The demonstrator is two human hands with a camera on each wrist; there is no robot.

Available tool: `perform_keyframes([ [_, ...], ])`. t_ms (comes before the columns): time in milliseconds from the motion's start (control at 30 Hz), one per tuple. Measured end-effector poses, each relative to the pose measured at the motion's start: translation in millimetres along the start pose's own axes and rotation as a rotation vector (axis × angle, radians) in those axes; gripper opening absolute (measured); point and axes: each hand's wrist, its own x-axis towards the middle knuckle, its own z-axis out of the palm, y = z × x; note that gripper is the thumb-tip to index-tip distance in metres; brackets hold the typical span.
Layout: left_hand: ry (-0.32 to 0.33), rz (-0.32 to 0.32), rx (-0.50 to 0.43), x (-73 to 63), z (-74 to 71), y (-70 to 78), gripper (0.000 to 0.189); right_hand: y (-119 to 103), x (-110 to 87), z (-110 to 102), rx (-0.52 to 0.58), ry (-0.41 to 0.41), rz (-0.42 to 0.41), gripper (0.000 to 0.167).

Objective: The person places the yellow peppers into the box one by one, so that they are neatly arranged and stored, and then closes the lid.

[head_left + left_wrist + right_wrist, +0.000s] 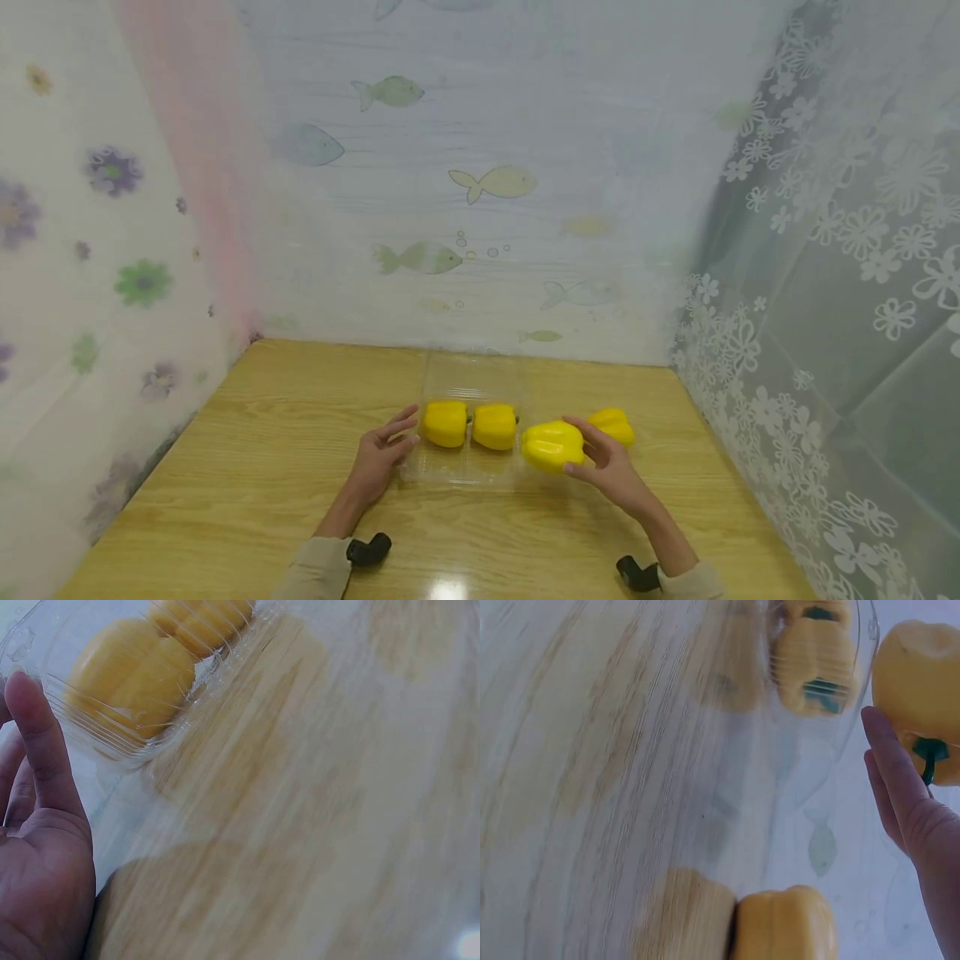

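Observation:
My right hand grips a yellow bell pepper around its stem end, just right of a clear plastic clamshell box. In the right wrist view that held pepper shows its green stem beside the fingers. Two more yellow peppers lie side by side in the box, whose lid stands open at the back. Another yellow pepper sits on the table behind my right hand. My left hand is at the box's left side, fingers extended along its wall.
The wooden table carries all of this. A fish-print curtain hangs behind it, with a flowered sheet on the left and a flower-patterned lace curtain on the right. Black wrist cameras sit at both sleeves.

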Motion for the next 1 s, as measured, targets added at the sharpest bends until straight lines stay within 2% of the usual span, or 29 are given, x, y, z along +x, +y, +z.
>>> perform_keyframes([
  [400, 0.001, 0.002, -0.02, 0.8, -1.0, -1.5, 0.047, -1, 10.5, 12, 0.017, -0.008, -0.022, 0.071],
  [600, 0.013, -0.006, -0.006, 0.5, 0.1, -0.2, 0.047, -1, 15.6, 17, -0.028, -0.008, -0.019, 0.071],
  [800, 0.027, -0.001, -0.024, 1.1, 1.6, 2.1, 0.046, -2, 20.2, 19, -0.074, 0.011, -0.006, 0.072],
  [1000, 0.025, -0.01, -0.023, 1.4, 1.8, 1.5, 0.046, -5, 24.6, 24, -0.047, 0.044, -0.019, 0.073],
])
